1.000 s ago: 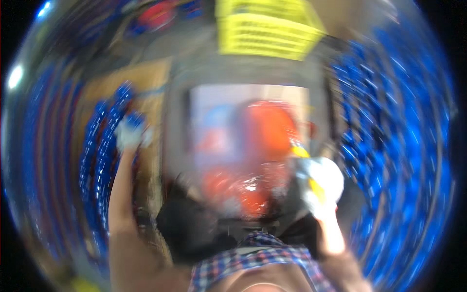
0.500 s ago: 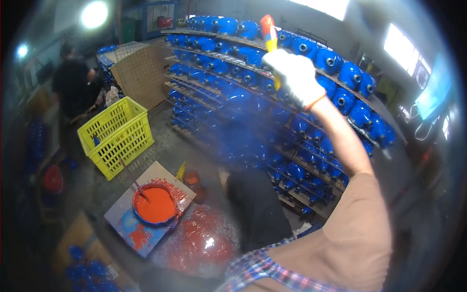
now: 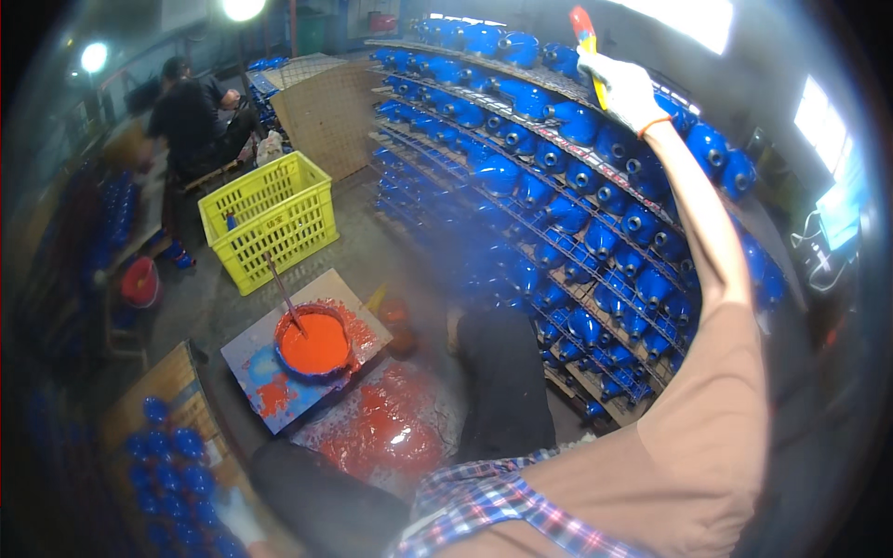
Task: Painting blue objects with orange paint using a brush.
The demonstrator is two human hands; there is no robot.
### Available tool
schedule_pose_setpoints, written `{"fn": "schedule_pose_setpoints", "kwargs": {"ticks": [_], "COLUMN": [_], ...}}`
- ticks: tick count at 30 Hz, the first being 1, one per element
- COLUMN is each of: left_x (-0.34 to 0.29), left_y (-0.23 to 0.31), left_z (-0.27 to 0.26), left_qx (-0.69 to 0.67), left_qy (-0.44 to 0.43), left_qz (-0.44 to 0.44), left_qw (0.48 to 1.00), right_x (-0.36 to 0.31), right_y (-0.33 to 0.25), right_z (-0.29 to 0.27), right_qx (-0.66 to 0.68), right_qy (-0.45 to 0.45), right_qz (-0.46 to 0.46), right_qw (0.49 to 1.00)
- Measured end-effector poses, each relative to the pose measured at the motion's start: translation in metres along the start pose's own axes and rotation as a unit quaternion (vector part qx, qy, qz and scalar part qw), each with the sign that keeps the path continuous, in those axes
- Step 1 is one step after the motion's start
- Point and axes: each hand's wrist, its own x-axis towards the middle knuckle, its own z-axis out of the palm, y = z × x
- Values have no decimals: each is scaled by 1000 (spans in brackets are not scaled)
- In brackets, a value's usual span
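Observation:
My right hand (image 3: 621,91), in a white glove, is raised at the upper right and closed around a paintbrush (image 3: 585,33). The brush has a yellow handle, and its red tip points up. Behind this hand stand racks of glossy blue rounded metal parts (image 3: 642,223). At the lower left, my gloved left hand (image 3: 240,519) is beside a group of small blue rounded parts (image 3: 167,465) on a board. Its fingers are too blurred to read. A bowl of orange-red paint (image 3: 314,342), with a stick (image 3: 283,290) leaning in it, sits on a paint-spattered board (image 3: 246,367) in front of me.
A yellow plastic crate (image 3: 270,223) stands on the floor beyond the paint. Red paint (image 3: 391,418) covers the floor near my legs. Another person (image 3: 191,126) sits at the far left. A red bucket (image 3: 139,282) is at the left, and a blue face mask (image 3: 842,209) hangs at the right.
The view has shifted, so the crate and paint bowl appear higher. My right hand, still gripping the brush, appears farther up and right. My left hand has come into view at the lower left.

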Motion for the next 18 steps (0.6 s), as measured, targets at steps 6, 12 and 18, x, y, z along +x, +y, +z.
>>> {"fn": "schedule_pose_setpoints", "kwargs": {"ticks": [6,12,18], "left_x": [30,24,-24], "left_y": [200,380,362], "left_z": [-27,39,93], "left_qx": [-310,-341,-560], "left_qy": [-77,-325,-596], "left_qz": [-21,250,-207], "left_qw": [947,846,537], "right_x": [-15,-39,-74], "right_y": [-95,-251,-383], "right_z": [-89,-83,-24], "right_qx": [350,852,910], "right_qy": [104,-44,-138], "right_qz": [-67,-22,42], "right_qw": [929,521,388]}}
